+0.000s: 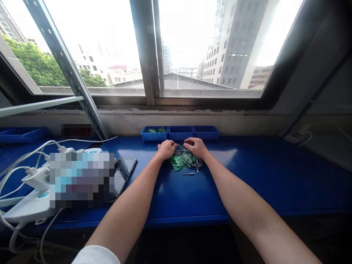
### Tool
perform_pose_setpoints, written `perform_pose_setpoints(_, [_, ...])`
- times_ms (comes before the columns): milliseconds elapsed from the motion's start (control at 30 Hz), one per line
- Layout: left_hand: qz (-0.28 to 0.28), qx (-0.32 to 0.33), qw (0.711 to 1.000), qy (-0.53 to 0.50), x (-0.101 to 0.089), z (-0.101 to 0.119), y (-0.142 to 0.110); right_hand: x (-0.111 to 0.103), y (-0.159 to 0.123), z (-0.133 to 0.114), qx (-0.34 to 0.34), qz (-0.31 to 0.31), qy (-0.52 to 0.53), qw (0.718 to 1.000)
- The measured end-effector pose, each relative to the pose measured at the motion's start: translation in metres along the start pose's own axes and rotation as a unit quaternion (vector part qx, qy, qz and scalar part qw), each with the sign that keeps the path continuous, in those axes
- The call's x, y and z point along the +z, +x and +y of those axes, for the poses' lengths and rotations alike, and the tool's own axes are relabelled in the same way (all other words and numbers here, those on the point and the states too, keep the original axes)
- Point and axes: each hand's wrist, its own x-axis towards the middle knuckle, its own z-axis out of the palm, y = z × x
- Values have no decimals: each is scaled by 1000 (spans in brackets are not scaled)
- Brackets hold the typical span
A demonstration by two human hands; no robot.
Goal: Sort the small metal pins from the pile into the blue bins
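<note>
A heap of slim metal pins that look like blind rivets [197,162] lies on the blue tabletop, on and around a crumpled green plastic bag [178,163]. At the heap's far left edge is my left hand [166,149], its fingers curled together; whatever they may hold is too small to make out. My right hand [197,147] reaches over the heap's far right side with thumb and fingers bent into a pinch, and its contents cannot be made out either. One single rivet [188,173] lies apart, closer to me than the bag.
Beyond my hands stand three blue bins in a row: a left bin [154,136] containing green bags, a middle bin [180,132] and a right bin [206,132]. A white power strip [30,211] with plugs and cables, and a dark tablet-like device [128,176], occupy the left side.
</note>
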Motion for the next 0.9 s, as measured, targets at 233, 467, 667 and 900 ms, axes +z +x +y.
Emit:
perform_pose_setpoints(233, [57, 39, 996, -50, 3, 3, -2, 7, 0, -4, 13, -13, -14, 1000])
perform_pose_setpoints(467, [94, 84, 987, -100, 4, 1, -3, 9, 1, 1, 46, 1, 70, 997])
perform_pose_setpoints(667, [93, 70, 989, -89, 4, -1, -1, 5, 2, -6, 67, 15, 247, 967])
perform_pose_setpoints(900, [133, 79, 979, -135, 9, 1, -2, -1, 6, -4, 114, 102, 320, 935])
